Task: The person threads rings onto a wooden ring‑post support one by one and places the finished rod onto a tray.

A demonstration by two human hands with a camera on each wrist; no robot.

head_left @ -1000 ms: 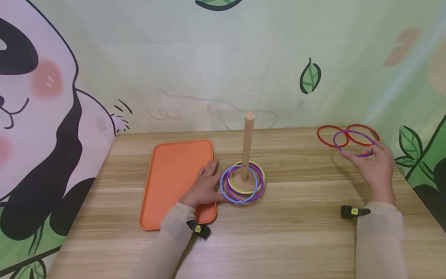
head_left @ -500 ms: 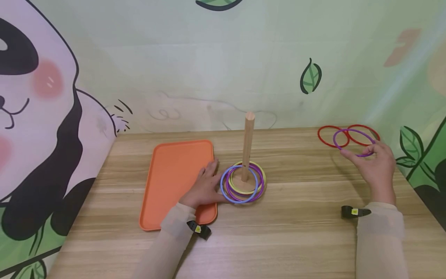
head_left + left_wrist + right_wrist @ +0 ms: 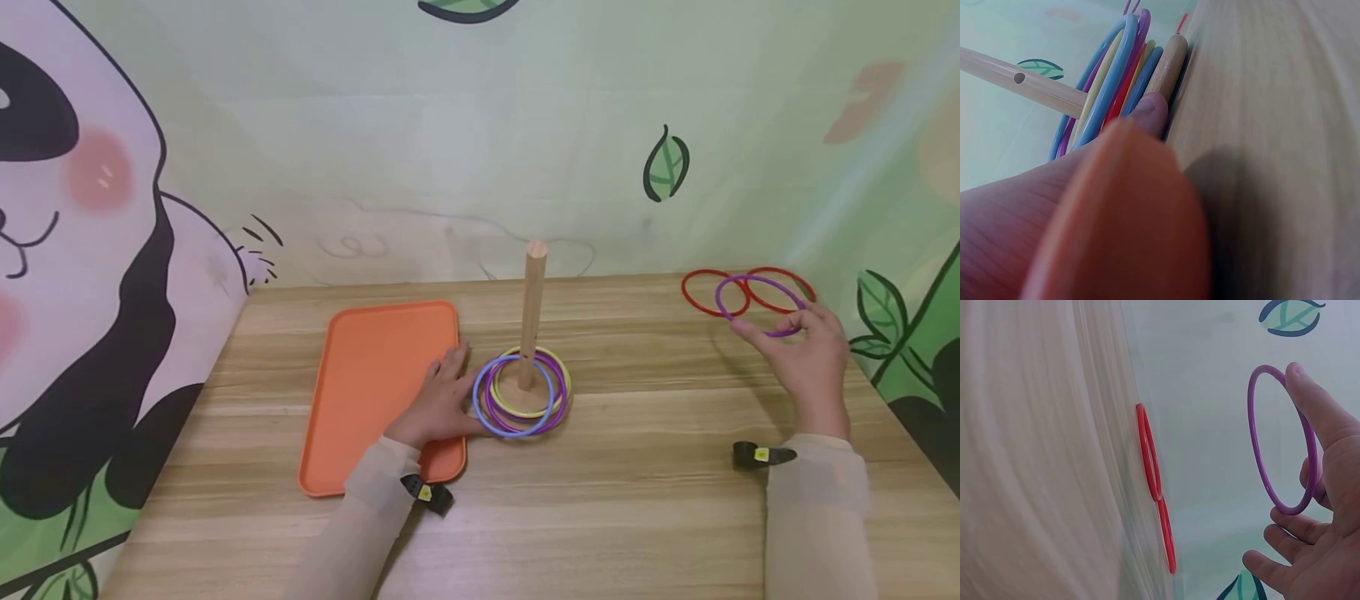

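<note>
My right hand (image 3: 813, 367) holds a thin purple ring (image 3: 1251, 419) by its near edge, raised off the table. In the right wrist view the thumb and a finger pinch it while other fingers stick out. Two red rings (image 3: 1146, 453) lie beyond, side by side on the table. My left hand (image 3: 438, 404) reaches across the tray's edge, its thumb (image 3: 1150, 112) touching the round wooden base (image 3: 1168, 65). From that base rises a wooden peg (image 3: 533, 308). Several blue, purple, yellow and red rings (image 3: 1124, 62) are stacked around it. Part of the left index finger is hidden behind the rings.
An orange tray (image 3: 375, 358) lies flat under the left hand, left of the peg. Behind the wooden table (image 3: 630, 500) is a painted wall (image 3: 480, 150) with a panda and leaves. The right hand is near the table's right edge.
</note>
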